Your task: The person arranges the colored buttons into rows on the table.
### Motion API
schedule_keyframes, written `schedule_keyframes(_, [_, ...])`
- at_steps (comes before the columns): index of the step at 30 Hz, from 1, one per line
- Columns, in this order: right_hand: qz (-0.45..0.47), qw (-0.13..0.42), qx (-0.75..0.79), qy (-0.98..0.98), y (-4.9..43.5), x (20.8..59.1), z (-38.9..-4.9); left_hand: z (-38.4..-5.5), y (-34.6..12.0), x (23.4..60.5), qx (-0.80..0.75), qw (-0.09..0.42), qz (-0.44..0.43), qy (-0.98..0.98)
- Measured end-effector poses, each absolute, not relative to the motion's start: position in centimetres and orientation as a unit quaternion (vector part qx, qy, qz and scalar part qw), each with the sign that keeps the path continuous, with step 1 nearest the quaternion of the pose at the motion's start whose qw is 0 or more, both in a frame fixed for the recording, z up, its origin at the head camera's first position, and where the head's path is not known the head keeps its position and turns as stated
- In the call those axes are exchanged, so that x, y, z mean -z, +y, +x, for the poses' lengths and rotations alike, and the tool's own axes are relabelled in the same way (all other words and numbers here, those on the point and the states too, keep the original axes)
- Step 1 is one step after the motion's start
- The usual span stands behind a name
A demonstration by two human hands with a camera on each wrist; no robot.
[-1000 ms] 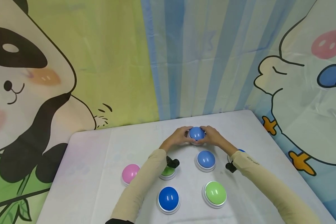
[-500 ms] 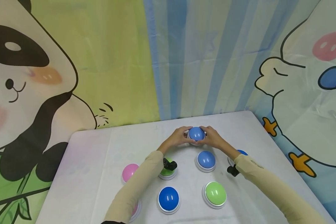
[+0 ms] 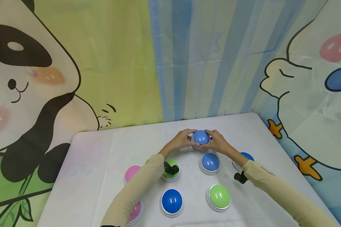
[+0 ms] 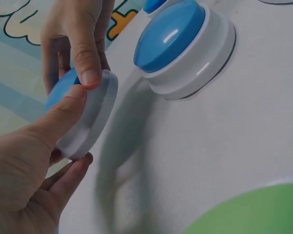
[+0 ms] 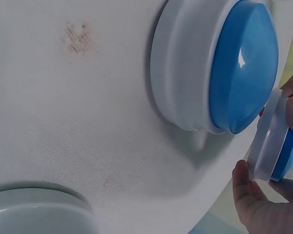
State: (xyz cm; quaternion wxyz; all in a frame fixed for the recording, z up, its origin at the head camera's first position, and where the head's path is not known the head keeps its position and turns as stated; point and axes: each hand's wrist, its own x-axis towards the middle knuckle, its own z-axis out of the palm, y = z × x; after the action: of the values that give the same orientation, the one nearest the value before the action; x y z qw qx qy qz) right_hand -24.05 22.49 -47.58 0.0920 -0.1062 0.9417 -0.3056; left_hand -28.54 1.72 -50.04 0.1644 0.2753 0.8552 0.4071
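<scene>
A push button [image 3: 201,137] with a blue dome and a white round base is held between both hands near the far edge of the table. My left hand [image 3: 182,139] grips its left side, thumb at the near side of the base. From the right, my right hand [image 3: 219,142] grips the other side, and the two thumbs nearly meet. In the left wrist view, the held button [image 4: 90,117] is tilted above the tabletop, its shadow lying apart from it. Just nearer to me stands another blue button [image 3: 210,162].
Under the left forearm, a green button [image 3: 171,163] and two pink buttons [image 3: 132,172] are partly covered. A darker blue button [image 3: 171,201] and a green button [image 3: 220,196] stand in front. Beside the right wrist is a blue button [image 3: 247,156]. Printed curtains [image 3: 125,63] hang behind the white table [image 3: 93,176].
Both hands keep the blue button in nearly the same place. The forearms have spread slightly outward, uncovering more of the nearer pink button and the right blue button. The head view has shifted a little.
</scene>
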Motion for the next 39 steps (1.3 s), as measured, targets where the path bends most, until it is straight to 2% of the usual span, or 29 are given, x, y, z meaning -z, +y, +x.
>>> schedule_keyframes(39, [-0.073, 0.062, 0.345, 0.934, 23.7, 47.3, -19.2, -25.1, 2.3, 47.8, -0.374, 0.168, 0.326, 0.852])
